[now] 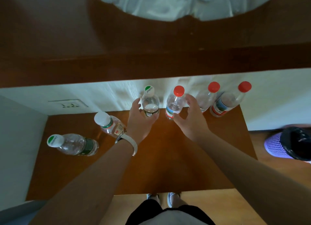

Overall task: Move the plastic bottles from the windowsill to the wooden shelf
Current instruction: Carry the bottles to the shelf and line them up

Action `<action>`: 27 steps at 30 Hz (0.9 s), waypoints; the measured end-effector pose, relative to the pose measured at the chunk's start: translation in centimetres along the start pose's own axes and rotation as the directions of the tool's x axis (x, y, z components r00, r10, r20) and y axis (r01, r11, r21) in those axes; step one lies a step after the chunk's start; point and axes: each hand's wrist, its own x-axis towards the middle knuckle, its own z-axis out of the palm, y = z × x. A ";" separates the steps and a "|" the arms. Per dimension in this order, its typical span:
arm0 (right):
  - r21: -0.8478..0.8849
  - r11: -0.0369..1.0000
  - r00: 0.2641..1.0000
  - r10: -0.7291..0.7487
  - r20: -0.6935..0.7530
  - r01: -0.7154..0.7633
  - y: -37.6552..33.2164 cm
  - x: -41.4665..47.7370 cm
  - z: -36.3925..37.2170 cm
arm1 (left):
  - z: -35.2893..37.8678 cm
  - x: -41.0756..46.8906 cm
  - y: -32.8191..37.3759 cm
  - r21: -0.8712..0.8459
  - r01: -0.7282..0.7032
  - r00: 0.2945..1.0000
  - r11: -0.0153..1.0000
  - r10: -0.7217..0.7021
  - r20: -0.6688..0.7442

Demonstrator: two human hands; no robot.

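Observation:
Several clear plastic bottles stand on the wooden shelf (168, 157). My left hand (139, 122) wraps the lower part of a bottle with a green-and-white cap (150, 103) that rests on the shelf near the wall. My right hand (190, 117) is spread around a red-capped bottle (175, 103), thumb at its base and fingers beside its right shoulder, in a loose hold. Two more red-capped bottles (207, 98) (227, 103) stand to the right. A white-capped bottle (109, 123) and another green-capped bottle (74, 143) stand to the left.
The dark wooden windowsill (151, 56) runs across above the shelf, with a pale curtain (176, 4) over it. A wall socket (69, 104) sits at the left. A purple mesh bin with a black bag (286, 143) stands on the floor at the right.

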 end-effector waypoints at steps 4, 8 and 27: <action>-0.074 0.992 0.995 -0.101 0.009 0.102 -1.9 -1.3 -1.9 | -0.7 -1.6 0.4 0.064 -0.033 0.999 0.997 0.035 -0.032; -0.184 0.933 0.951 -0.305 0.052 0.310 -4.0 -2.1 -3.2 | -1.4 -4.2 0.9 0.133 -0.073 0.996 0.988 0.078 -0.036; -0.386 0.600 0.706 -0.503 0.499 0.701 -8.8 -3.9 2.2 | -13.3 -14.2 -0.9 0.750 -0.151 0.916 0.644 0.377 -0.140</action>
